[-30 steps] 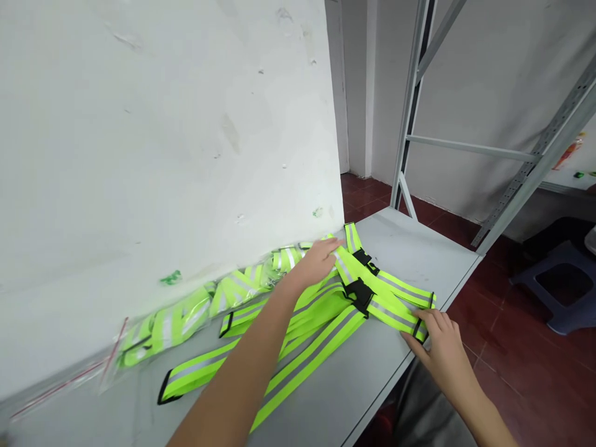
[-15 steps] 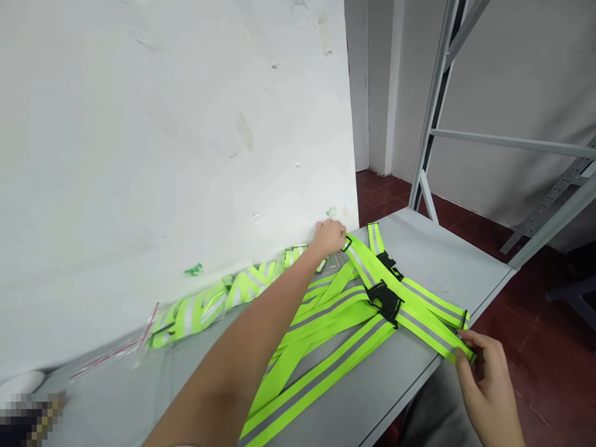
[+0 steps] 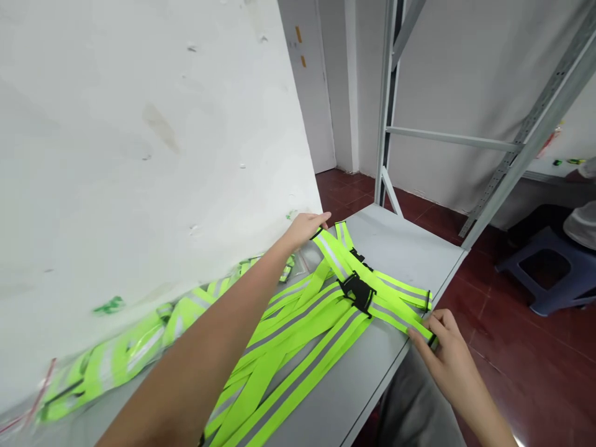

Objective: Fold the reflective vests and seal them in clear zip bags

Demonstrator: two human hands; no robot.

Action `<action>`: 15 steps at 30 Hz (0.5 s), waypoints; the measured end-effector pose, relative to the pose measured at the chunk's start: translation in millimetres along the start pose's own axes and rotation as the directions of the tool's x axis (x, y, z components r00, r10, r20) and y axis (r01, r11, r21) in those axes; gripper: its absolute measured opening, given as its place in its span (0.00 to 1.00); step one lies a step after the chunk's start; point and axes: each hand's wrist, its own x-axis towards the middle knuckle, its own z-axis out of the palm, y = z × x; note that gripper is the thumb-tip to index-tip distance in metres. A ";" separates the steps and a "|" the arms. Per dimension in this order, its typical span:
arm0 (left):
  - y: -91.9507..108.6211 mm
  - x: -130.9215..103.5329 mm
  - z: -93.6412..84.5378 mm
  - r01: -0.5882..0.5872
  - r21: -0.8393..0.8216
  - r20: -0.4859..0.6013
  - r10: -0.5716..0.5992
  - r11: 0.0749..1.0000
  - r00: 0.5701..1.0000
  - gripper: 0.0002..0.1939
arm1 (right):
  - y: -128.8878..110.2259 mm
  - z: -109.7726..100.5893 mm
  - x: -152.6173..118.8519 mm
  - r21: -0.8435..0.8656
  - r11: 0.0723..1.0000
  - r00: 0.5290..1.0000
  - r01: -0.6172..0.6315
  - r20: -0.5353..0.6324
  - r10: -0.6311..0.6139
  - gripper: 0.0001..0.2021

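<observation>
By table edge, R hand pinches strap; L hand grip unclear; arm hides bags pt'ly.

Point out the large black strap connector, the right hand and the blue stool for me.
Large black strap connector (image 3: 359,291): head view, middle of its flat face.
Right hand (image 3: 444,345): head view, back of the hand.
Blue stool (image 3: 544,244): head view, side panel above the opening.

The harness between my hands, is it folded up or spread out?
The harness is spread out: straps run in different directions from its black centre piece across the grey table.
</observation>
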 end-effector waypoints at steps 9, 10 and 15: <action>-7.7 -69.9 -58.0 -0.373 0.257 0.318 0.287 0.892 0.904 0.16 | 6.8 -23.0 -7.6 0.480 0.862 0.936 -0.160 -0.204 0.288 0.15; -7.3 -80.7 -65.4 -0.339 0.265 0.324 0.248 0.903 0.913 0.14 | 7.4 -23.6 -7.1 0.547 0.817 0.923 -0.183 -0.191 0.335 0.16; 8.7 -128.6 -105.5 -0.135 0.100 0.238 0.108 0.986 0.965 0.12 | -0.8 -24.6 2.9 0.728 0.659 0.903 -0.188 -0.137 0.408 0.23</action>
